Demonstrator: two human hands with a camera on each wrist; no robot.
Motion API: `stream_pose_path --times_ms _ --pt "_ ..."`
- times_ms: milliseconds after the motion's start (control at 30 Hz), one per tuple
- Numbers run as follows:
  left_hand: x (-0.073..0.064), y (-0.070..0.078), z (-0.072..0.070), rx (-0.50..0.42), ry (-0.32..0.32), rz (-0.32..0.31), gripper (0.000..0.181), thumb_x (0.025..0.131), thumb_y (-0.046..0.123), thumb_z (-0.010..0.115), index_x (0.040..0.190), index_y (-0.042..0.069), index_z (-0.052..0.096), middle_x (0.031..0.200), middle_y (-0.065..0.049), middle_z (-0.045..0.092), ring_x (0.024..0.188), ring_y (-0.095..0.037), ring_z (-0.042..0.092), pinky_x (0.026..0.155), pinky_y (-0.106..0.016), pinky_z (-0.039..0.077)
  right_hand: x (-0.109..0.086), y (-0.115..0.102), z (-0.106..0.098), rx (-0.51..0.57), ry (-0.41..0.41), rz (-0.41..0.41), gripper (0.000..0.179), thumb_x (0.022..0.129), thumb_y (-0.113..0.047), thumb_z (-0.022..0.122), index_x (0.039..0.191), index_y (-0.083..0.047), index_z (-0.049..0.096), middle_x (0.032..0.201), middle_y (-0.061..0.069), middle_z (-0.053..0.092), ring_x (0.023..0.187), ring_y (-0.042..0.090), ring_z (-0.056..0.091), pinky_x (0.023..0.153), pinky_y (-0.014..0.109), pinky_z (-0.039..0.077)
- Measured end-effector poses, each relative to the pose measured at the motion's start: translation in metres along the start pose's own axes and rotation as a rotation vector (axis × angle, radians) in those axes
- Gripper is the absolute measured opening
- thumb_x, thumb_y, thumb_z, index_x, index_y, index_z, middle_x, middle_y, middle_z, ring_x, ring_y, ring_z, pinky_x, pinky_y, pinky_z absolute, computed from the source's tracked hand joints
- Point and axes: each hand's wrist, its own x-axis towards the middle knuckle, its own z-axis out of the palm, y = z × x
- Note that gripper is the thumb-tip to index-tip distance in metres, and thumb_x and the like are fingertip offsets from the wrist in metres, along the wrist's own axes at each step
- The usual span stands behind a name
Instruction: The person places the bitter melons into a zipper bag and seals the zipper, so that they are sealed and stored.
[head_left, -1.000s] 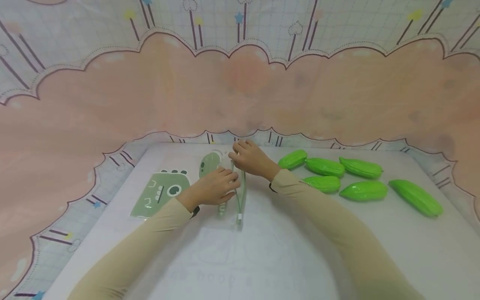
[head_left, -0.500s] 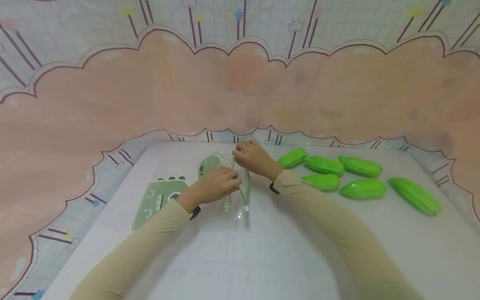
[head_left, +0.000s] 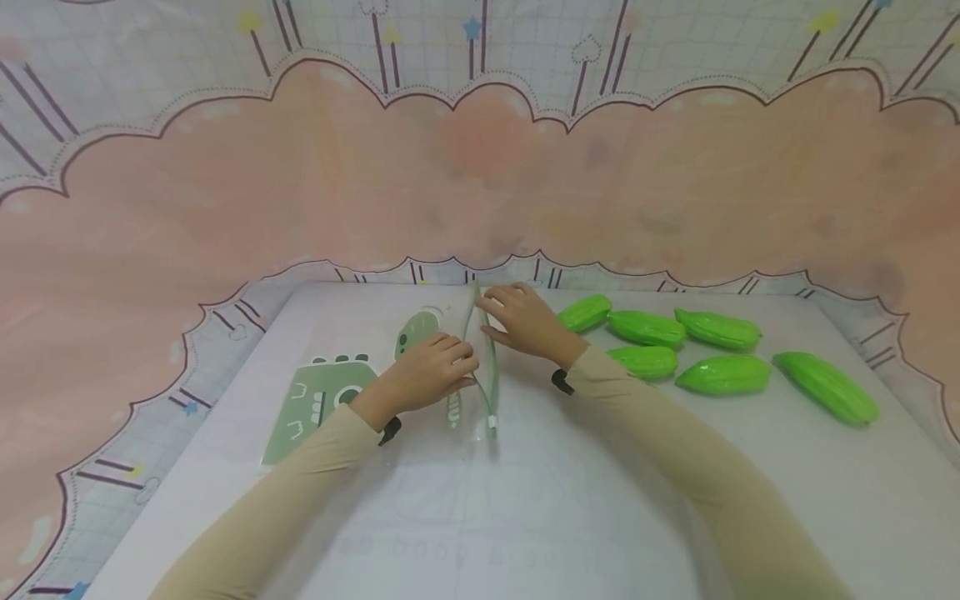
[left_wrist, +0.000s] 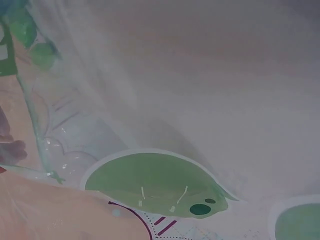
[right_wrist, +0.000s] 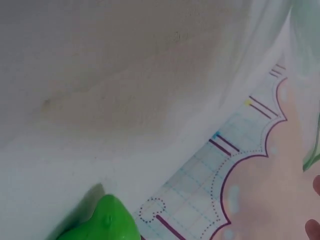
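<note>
A clear zip bag (head_left: 493, 387) with green dinosaur print and a pale zip strip stands on the white table, its mouth facing right. Its white slider sits at the near end of the strip. My left hand (head_left: 423, 375) grips the near side of the mouth, fingertips partly hidden. Spread, lightly bent fingers of my right hand (head_left: 528, 321) are at the far part of the mouth; whether they touch it I cannot tell. In the left wrist view the printed dinosaur (left_wrist: 150, 175) fills the lower middle. Two right fingertips (right_wrist: 314, 231) show at the right wrist view's edge.
Several shiny green pointed fruit- or vegetable-like pieces (head_left: 723, 375) lie at the right of the white table (head_left: 600, 500). Another green bag with a dinosaur face (head_left: 315, 408) lies flat at the left. A patterned cloth (head_left: 525, 183) hangs behind the table.
My right hand has drawn slightly right and its fingers have spread from the bag's edge. The bag's mouth has widened, its near end shifting right. My left hand stays nearly in place.
</note>
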Motion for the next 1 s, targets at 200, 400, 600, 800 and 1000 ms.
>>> stream_pose_path --times_ms 200,400,600,800,1000 --pt "-0.001 0.001 0.001 -0.017 0.014 0.014 0.019 0.081 0.028 0.071 0.091 0.015 0.063 0.092 0.002 0.064 0.090 -0.017 0.060 0.088 -0.031 0.048 -0.014 0.007 -0.015 -0.005 0.063 -0.006 0.039 0.082 -0.027 0.070 0.114 -0.008 0.059 0.110 0.011 0.065 0.103 0.027 0.062 0.089 0.046 0.049" --pt "-0.002 0.000 -0.004 -0.057 0.009 0.008 0.017 0.080 0.027 0.072 0.089 0.016 0.063 0.092 0.001 0.062 0.092 -0.018 0.057 0.090 -0.032 0.047 -0.030 0.013 -0.036 -0.004 0.099 -0.008 0.039 0.080 -0.026 0.072 0.112 -0.008 0.059 0.108 0.012 0.065 0.103 0.028 0.062 0.090 0.048 0.048" --pt "-0.005 -0.002 -0.011 -0.049 -0.005 -0.006 0.018 0.081 0.030 0.070 0.092 0.018 0.062 0.097 0.000 0.064 0.094 -0.020 0.058 0.090 -0.033 0.048 -0.051 0.021 -0.052 -0.004 0.081 0.004 0.040 0.079 -0.025 0.073 0.112 -0.008 0.059 0.108 0.012 0.064 0.103 0.027 0.061 0.091 0.049 0.046" --pt "-0.006 -0.005 -0.011 -0.039 0.005 0.010 0.022 0.082 0.032 0.069 0.094 0.014 0.061 0.095 -0.002 0.064 0.093 -0.021 0.060 0.091 -0.035 0.048 -0.074 0.031 -0.068 0.013 0.069 0.043 0.042 0.077 -0.024 0.074 0.112 -0.007 0.060 0.109 0.013 0.065 0.103 0.029 0.060 0.094 0.051 0.044" --pt "-0.006 -0.008 -0.010 -0.055 0.032 0.018 0.026 0.082 0.033 0.068 0.094 0.011 0.060 0.094 -0.003 0.064 0.092 -0.021 0.060 0.091 -0.035 0.048 -0.096 0.043 -0.084 0.031 0.008 0.072 0.044 0.078 -0.026 0.072 0.115 -0.006 0.060 0.110 0.014 0.064 0.105 0.031 0.060 0.096 0.052 0.042"
